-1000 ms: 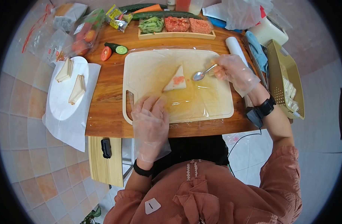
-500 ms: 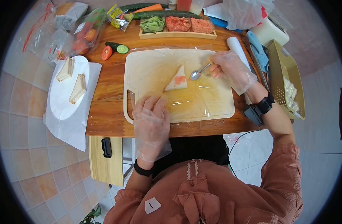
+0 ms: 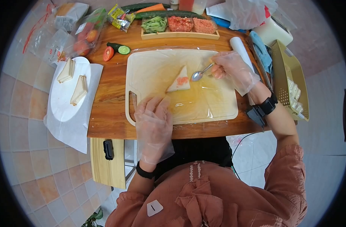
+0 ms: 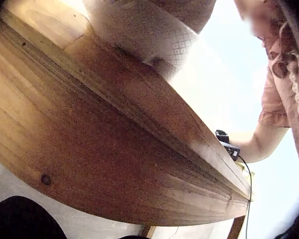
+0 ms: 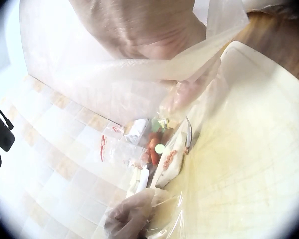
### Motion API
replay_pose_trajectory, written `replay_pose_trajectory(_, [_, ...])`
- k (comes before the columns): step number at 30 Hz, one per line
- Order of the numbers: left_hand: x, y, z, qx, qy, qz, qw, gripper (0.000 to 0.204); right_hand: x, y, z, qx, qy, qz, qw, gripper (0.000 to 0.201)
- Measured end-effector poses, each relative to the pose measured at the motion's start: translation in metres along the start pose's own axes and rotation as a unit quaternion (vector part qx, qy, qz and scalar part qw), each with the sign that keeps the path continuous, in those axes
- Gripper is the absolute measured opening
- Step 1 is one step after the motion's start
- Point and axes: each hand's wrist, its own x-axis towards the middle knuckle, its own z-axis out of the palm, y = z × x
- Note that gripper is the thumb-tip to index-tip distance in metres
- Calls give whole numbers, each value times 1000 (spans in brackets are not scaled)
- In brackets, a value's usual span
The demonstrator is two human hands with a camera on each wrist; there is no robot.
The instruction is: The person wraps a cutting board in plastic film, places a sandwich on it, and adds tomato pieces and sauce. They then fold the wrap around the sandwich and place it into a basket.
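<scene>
"Triangular white bread slice (image 3: 177, 84) with an orange-pink patch of chopped filling on top: where is it?"

"Around the middle of a cream rectangular cutting board (image 3: 142, 64), with clear plastic film (image 3: 209, 113) over the surface. The board lies on a brown wooden table (image 3: 112, 121)."

"And the hands?"

"Well apart from each other. The right hand (image 3: 235, 70), in a clear plastic glove, pinches the handle of a small silver metal spoon (image 3: 197, 76). Its bowl is just beside the slice, on the right. The left hand (image 3: 154, 121), gloved alike, rests at the near left part of the board, fingers loosely bent."

"Touching the slice?"

"I cannot tell. Its fingertips are close to the slice's lower left corner, and the left wrist view shows mostly wood."

"What stands around the board?"

"On the left, a white oval plate (image 3: 61, 108) with two triangular white sandwiches (image 3: 79, 90). Past the board's far left corner, a cut red tomato (image 3: 108, 53) and a cut green cucumber (image 3: 123, 50). Behind, a pale wooden tray (image 3: 180, 35) bears green shreds (image 3: 154, 25) and chopped red and pink fillings. On the right, an olive-yellow perforated plastic basket (image 3: 279, 72)."
</scene>
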Motion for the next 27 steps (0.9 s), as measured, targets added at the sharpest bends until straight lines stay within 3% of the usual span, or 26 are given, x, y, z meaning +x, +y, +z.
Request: replay_pose_trajectory(27, [-1, -2, 2, -5, -4, -5, 1000, 31, -1, -1, 0, -38, -20, -12, 999, 27])
